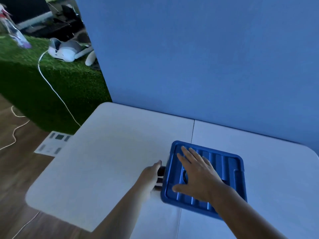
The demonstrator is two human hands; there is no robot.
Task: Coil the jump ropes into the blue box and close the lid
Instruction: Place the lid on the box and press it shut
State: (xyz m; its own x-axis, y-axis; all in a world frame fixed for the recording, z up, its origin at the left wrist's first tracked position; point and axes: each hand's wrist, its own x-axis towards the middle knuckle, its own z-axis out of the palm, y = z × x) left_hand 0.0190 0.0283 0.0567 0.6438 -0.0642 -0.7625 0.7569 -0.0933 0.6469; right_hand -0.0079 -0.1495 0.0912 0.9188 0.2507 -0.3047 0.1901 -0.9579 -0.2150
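The blue box [229, 171] stands on the white table [107, 152] with its ribbed lid lying flat on top. My right hand [196, 173] lies palm down on the lid with straight, spread fingers. At the box's left side, my left hand [151, 176] curls its fingers round a dark latch or handle [160, 171], blurred by motion. No jump rope shows; the box's inside is hidden under the lid.
A blue wall panel [207, 66] rises right behind the table. To the left lie green artificial turf [51, 83] with a white device [65, 49], a white cable [51, 87] and a wooden floor [17, 169]. A paper sheet [51, 144] sticks out by the table's left edge.
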